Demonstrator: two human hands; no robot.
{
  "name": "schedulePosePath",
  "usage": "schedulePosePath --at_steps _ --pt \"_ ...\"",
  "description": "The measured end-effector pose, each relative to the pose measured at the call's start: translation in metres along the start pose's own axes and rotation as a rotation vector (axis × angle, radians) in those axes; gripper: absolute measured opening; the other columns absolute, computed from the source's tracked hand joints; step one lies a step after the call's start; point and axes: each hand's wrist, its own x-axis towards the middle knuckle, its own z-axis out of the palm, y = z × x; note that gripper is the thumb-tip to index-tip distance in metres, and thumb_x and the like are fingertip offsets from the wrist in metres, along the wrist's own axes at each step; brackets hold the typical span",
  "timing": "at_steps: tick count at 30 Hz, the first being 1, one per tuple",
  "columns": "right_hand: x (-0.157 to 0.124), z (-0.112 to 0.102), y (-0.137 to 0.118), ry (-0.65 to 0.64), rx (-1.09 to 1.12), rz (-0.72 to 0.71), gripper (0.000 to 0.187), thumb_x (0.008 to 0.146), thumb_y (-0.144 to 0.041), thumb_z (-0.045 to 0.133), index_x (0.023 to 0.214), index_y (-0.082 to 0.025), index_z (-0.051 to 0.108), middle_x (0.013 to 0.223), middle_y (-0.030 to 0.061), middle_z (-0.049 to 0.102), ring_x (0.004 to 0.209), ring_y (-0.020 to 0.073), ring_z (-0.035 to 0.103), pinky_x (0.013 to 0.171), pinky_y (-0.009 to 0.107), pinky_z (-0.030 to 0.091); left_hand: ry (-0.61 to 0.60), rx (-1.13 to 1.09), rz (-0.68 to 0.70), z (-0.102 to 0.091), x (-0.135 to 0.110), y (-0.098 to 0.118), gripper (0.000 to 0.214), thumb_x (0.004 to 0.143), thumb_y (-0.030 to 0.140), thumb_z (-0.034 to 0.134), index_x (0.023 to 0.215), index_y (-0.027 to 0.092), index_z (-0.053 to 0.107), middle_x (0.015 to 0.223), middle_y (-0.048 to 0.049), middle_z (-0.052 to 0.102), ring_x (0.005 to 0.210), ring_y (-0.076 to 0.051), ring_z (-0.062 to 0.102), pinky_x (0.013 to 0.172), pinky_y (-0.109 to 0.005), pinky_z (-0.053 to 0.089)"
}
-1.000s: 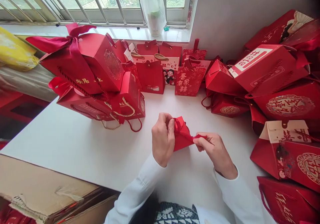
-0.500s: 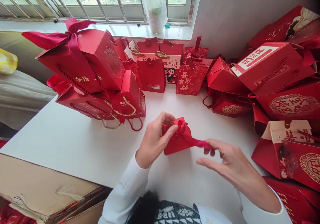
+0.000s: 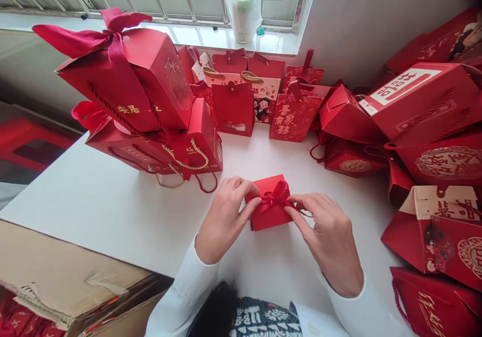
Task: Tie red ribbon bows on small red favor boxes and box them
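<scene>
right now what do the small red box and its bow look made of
The small red box looks like matte card, going by its crisp folded edges. The bow looks like satin ribbon, given its sheen and soft loops; fibre unclear.

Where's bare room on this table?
The widest patch is white table left of your left hand, between the rope-handled red bag and the cardboard box. A narrower strip lies behind the small red box. The right side, piled with red gift bags, is crowded.

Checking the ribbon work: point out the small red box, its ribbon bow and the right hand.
Small red box (image 3: 271,220): head view, top face below the bow.
Ribbon bow (image 3: 276,197): head view, on the knot.
Right hand (image 3: 327,239): head view, on the back of the hand.
</scene>
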Motion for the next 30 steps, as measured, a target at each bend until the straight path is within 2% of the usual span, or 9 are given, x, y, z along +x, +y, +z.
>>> schedulePosePath --at_steps 4,7,15,17,21,23,26,28,30 --pt "-0.002 -0.007 -0.009 0.041 -0.054 -0.051 0.013 0.094 -0.021 0.047 0.101 -0.02 0.059 0.08 0.0003 0.062 0.071 0.0177 0.054 0.072 0.032 0.037 0.036 -0.074 -0.061 0.003 0.005 0.003 0.019 0.093 0.024 0.043 0.077 0.018 0.052 0.08 0.0012 0.055 0.074 -0.013 0.05 0.067 -0.025 0.037" --pt "-0.007 -0.011 -0.017 0.019 0.022 -0.045 0.012 0.094 -0.02 0.048 0.101 -0.02 0.057 0.081 -0.0009 0.061 0.07 0.0156 0.054 0.07 0.029 0.038 0.029 -0.124 -0.088 0.005 0.009 0.006 0.02 0.093 0.022 0.043 0.074 0.018 0.048 0.073 0.0035 0.054 0.066 -0.011 0.047 0.062 -0.024 0.034" --pt "-0.019 -0.01 -0.027 -0.364 0.361 0.051 0.007 0.09 -0.019 0.053 0.086 -0.024 0.052 0.068 -0.0079 0.057 0.055 0.0091 0.051 0.051 0.021 0.036 0.011 -0.168 -0.156 0.007 0.017 0.005 0.016 0.09 0.025 0.047 0.076 0.019 0.053 0.058 0.0057 0.054 0.054 -0.009 0.044 0.054 -0.022 0.031" --pt "-0.017 -0.016 -0.027 -0.288 0.364 0.029 0.005 0.09 -0.023 0.056 0.087 -0.025 0.054 0.065 -0.0089 0.056 0.052 0.0083 0.049 0.051 0.02 0.037 0.015 -0.216 -0.152 0.005 0.018 0.005 0.013 0.089 0.028 0.048 0.08 0.02 0.055 0.06 0.006 0.055 0.053 -0.008 0.045 0.054 -0.021 0.032" --pt "0.0 -0.025 -0.016 0.059 0.267 0.14 0.011 0.088 -0.035 0.061 0.093 -0.026 0.058 0.072 -0.0059 0.058 0.057 0.0094 0.05 0.055 0.02 0.04 0.024 -0.309 -0.138 -0.003 0.018 0.007 0.014 0.09 0.033 0.05 0.091 0.021 0.055 0.066 0.006 0.057 0.056 -0.008 0.046 0.054 -0.019 0.034" --pt "0.011 -0.023 -0.007 0.039 0.31 0.213 0.026 0.085 -0.043 0.063 0.104 -0.026 0.057 0.081 -0.0032 0.06 0.06 0.0102 0.052 0.054 0.02 0.042 0.012 -0.345 -0.121 -0.006 0.017 0.008 0.015 0.089 0.034 0.051 0.095 0.021 0.055 0.069 0.0054 0.057 0.059 -0.008 0.048 0.055 -0.018 0.035" --pt "0.026 -0.012 0.005 -0.138 0.506 0.268 0.041 0.081 -0.046 0.066 0.113 -0.024 0.054 0.085 -0.0009 0.062 0.062 0.0113 0.054 0.053 0.021 0.044 -0.038 -0.393 -0.085 -0.007 0.016 0.009 0.015 0.09 0.034 0.05 0.094 0.02 0.055 0.07 0.0049 0.057 0.06 -0.008 0.048 0.056 -0.017 0.036" --pt "0.031 -0.003 0.009 -0.211 0.636 0.301 0.029 0.083 -0.043 0.064 0.102 -0.022 0.06 0.077 -0.0011 0.062 0.06 0.0112 0.054 0.053 0.02 0.043 -0.046 -0.392 -0.073 -0.005 0.016 0.008 0.014 0.091 0.032 0.048 0.091 0.02 0.056 0.07 0.0054 0.057 0.057 -0.007 0.045 0.055 -0.018 0.035" --pt "0.033 0.007 0.011 -0.2 0.751 0.351 0.021 0.084 -0.04 0.062 0.083 -0.019 0.063 0.066 -0.0017 0.059 0.056 0.0098 0.051 0.05 0.019 0.041 -0.022 -0.362 -0.075 0.0 0.017 0.006 0.013 0.091 0.029 0.046 0.088 0.02 0.056 0.068 0.0059 0.055 0.056 -0.007 0.043 0.054 -0.018 0.034"
